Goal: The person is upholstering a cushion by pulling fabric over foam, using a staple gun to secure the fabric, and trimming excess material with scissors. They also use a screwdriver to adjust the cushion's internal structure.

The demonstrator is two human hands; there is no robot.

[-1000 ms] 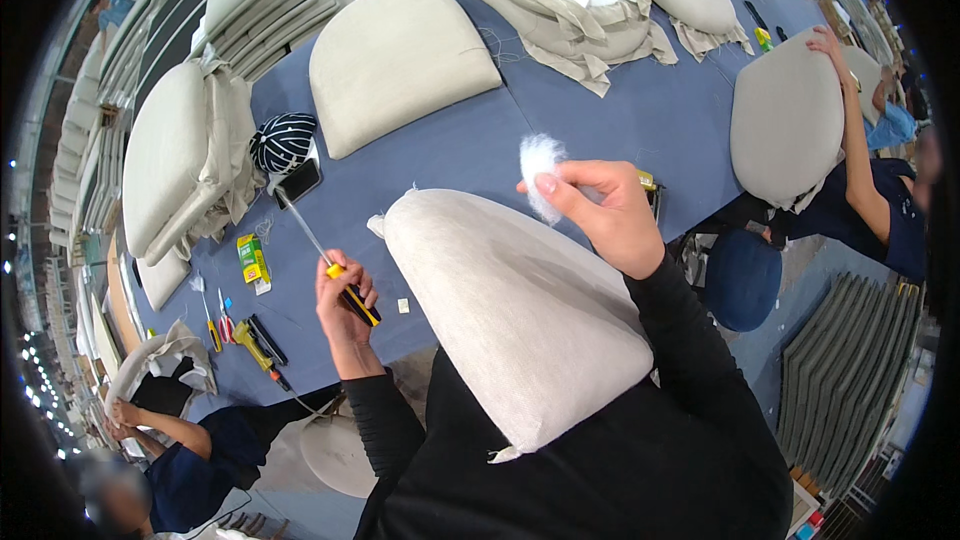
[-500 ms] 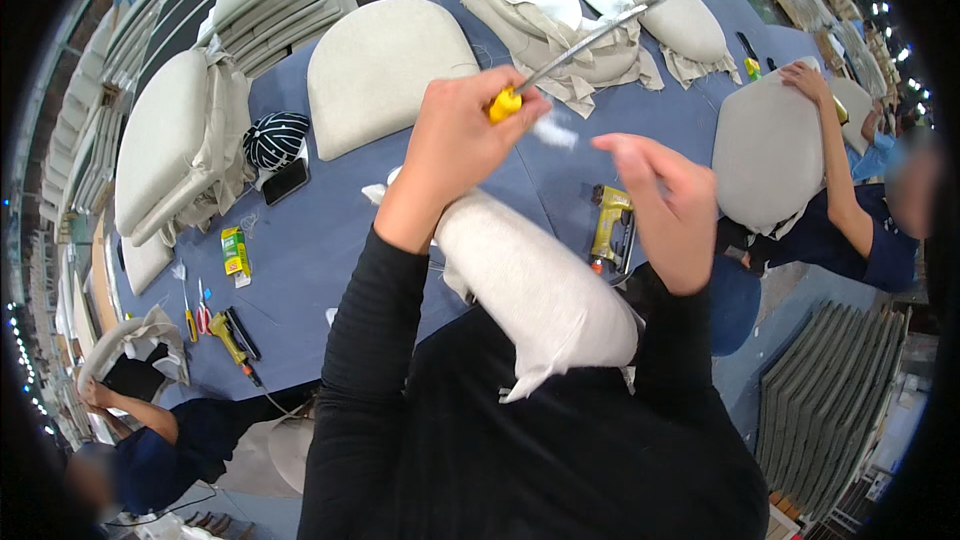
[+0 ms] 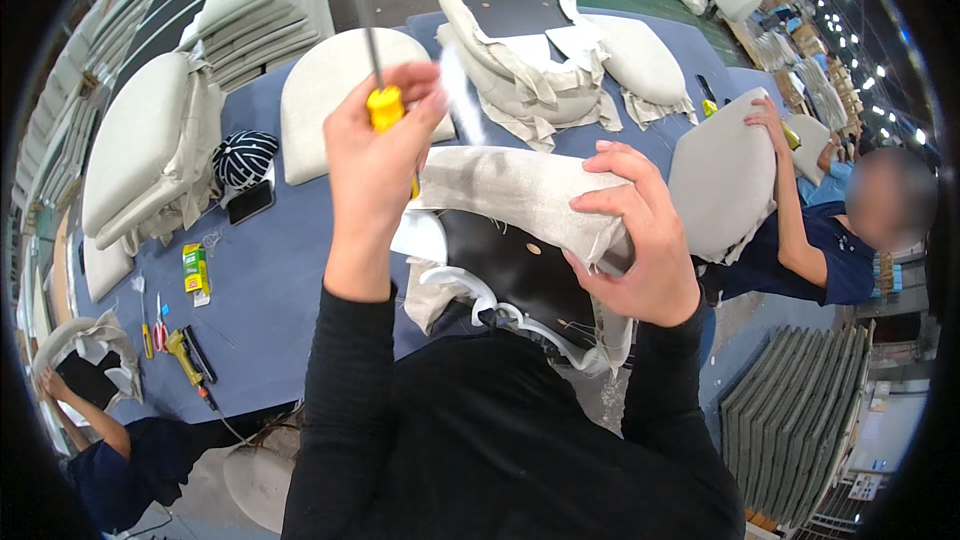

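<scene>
My left hand [image 3: 368, 175] is closed around the yellow handle [image 3: 385, 108] of a screwdriver-like tool, whose long metal shaft [image 3: 368, 25] points away and blurs toward its tip. A blurred white tuft [image 3: 460, 95] shows beside the fingers. My right hand [image 3: 645, 240] grips the near right end of a beige-covered cushion [image 3: 510, 185], fingers over the fabric and thumb underneath. The cushion stands tilted before my chest, its black backing board [image 3: 520, 265] facing me. Loose cloth edges and a curling white strip [image 3: 465, 285] hang along its near side.
Beige seat pads [image 3: 335, 90] and a stack of cushions [image 3: 530, 70] lie across the blue table. At left are a striped cap [image 3: 245, 158], phone [image 3: 250, 202], green-yellow box [image 3: 196, 275], scissors [image 3: 160, 330] and staple gun [image 3: 185, 355]. Co-workers handle cushions on both sides.
The cushion has been turned so its black backing shows. My right hand has come down onto its edge. My left hand moved left, swinging the tool's shaft from rightward to nearly straight away.
</scene>
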